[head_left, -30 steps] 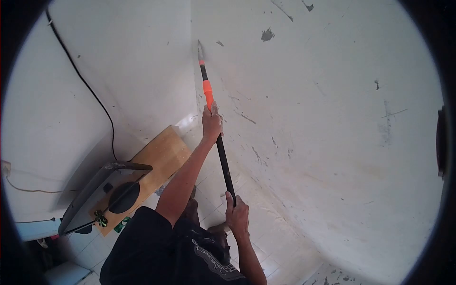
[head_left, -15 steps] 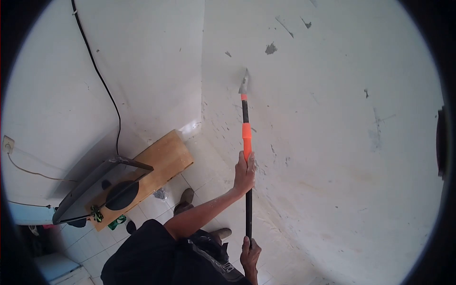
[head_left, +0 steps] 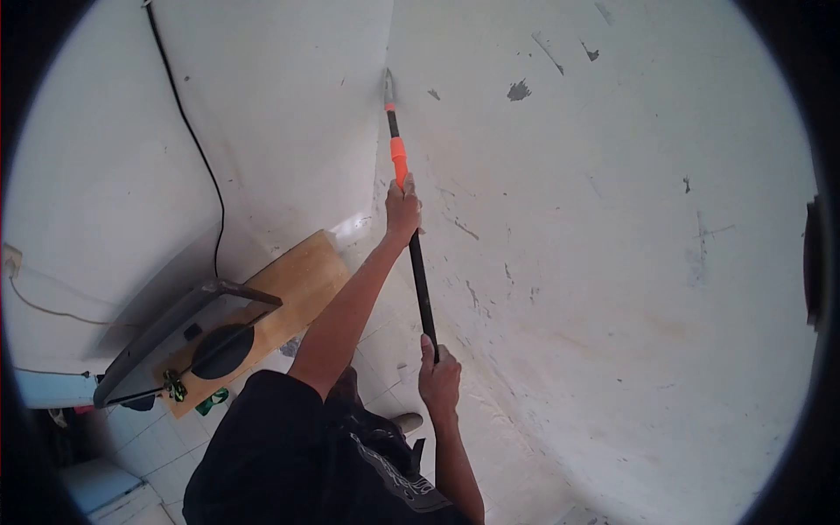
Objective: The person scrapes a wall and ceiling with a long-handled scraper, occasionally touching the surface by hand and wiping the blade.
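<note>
Head view. Item: one long-handled scraper (head_left: 423, 284), black pole with orange fittings, held at a slant. Its metal blade (head_left: 389, 87) is at the right-hand wall (head_left: 595, 227), just beside the corner; whether it touches the plaster, cannot tell. Left hand (head_left: 402, 212): upper position, fingers closed around the pole just below the orange grip (head_left: 399, 162). Right hand (head_left: 439, 381): lower position, fingers wrapped around the pole near its lower end, thumb lying along it.

Surroundings: right-hand wall, white, with grey chipped patches (head_left: 519, 90) and scratches. Left-hand wall (head_left: 289, 105), white, with a black cord (head_left: 194, 136) running down behind a flat dark screen (head_left: 157, 337). Screen tilted, its round black base (head_left: 223, 352) on a wooden board (head_left: 306, 271). Green item (head_left: 212, 402), beside the board. One shoe (head_left: 408, 423), on pale floor tiles (head_left: 162, 446).
</note>
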A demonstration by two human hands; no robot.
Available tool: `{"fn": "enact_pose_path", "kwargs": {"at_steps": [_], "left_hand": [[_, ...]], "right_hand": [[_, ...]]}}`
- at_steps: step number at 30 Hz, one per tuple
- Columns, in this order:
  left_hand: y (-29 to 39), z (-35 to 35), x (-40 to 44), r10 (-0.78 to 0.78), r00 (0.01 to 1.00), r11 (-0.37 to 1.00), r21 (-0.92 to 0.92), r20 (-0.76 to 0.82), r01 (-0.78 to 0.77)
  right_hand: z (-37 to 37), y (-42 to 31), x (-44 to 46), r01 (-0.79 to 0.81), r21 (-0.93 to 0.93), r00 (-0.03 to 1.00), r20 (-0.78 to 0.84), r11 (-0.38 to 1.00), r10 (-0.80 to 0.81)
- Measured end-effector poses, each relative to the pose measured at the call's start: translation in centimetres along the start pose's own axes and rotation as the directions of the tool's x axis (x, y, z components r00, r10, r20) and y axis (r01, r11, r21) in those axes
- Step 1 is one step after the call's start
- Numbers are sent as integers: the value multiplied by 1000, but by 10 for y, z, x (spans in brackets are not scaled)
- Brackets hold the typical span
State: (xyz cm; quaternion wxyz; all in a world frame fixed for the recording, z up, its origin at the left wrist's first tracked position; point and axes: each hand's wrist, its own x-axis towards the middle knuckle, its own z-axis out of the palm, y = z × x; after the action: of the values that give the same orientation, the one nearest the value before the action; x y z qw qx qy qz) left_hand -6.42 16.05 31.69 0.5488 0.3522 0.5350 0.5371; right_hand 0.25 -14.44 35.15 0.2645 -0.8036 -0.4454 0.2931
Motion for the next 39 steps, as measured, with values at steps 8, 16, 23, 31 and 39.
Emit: {"fn": "enact_pose_path", "kwargs": {"at_steps": [8,16,23,31,39], "left_hand": [[-89,31,-125,-79,996,996,42,36,77],[-139,39,-196,-228,967,971,94,113,218],[-135,13,-33,-67,991,981,175,-115,86],[-133,-5,21,-218,970,971,75,-110,227],[-161,41,-137,-249,968,964,89,-33,251]], "right_hand": [[-26,102,-83,-126,25,992,4,992,126],[-21,175,-128,-192,34,981,0,981,192],[29,94,7,-130,-146,990,39,981,137],[29,44,33,-230,-174,964,94,958,249],[-26,147,-76,-226,-106,974,-10,968,226]]}}
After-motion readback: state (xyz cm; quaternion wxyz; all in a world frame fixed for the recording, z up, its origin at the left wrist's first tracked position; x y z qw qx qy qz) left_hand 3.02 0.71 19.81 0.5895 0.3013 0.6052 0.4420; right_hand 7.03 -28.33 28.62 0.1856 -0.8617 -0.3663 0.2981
